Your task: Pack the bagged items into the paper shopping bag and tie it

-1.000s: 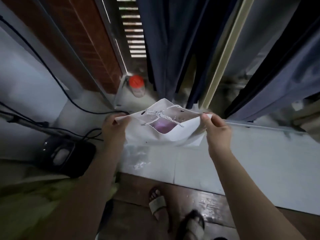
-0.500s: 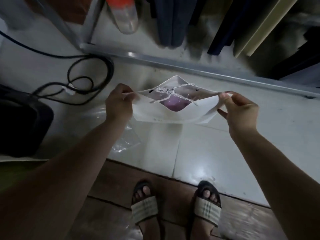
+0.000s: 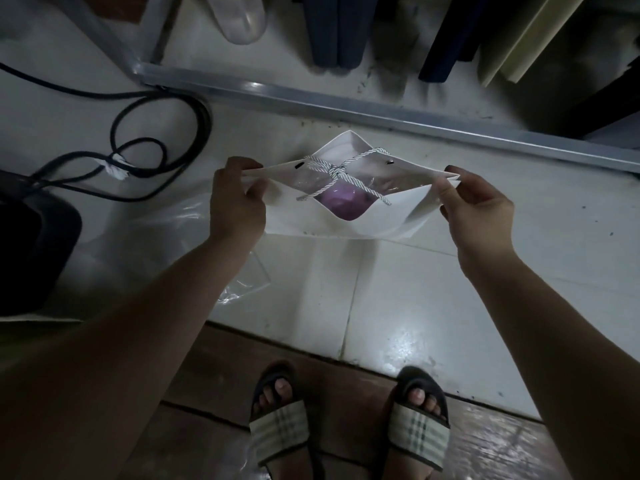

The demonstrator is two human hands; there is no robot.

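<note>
1. Paper corners sit pinched in our fingers: left hand (image 3: 235, 199) and right hand (image 3: 474, 206) grip the white shopping bag (image 3: 346, 216) mid-frame, above the floor.
2. We pull it wide, likely to check the tied cord (image 3: 334, 173).
3. Something purple (image 3: 341, 204) hides inside; we cannot tell what.

Your white paper bag (image 3: 384, 216) is up off the floor, pinched at both top corners, mouth pulled wide and facing you. The twisted cord (image 3: 337, 173) is already knotted across the opening, and something purple in clear plastic (image 3: 341, 202) sits inside.
</note>
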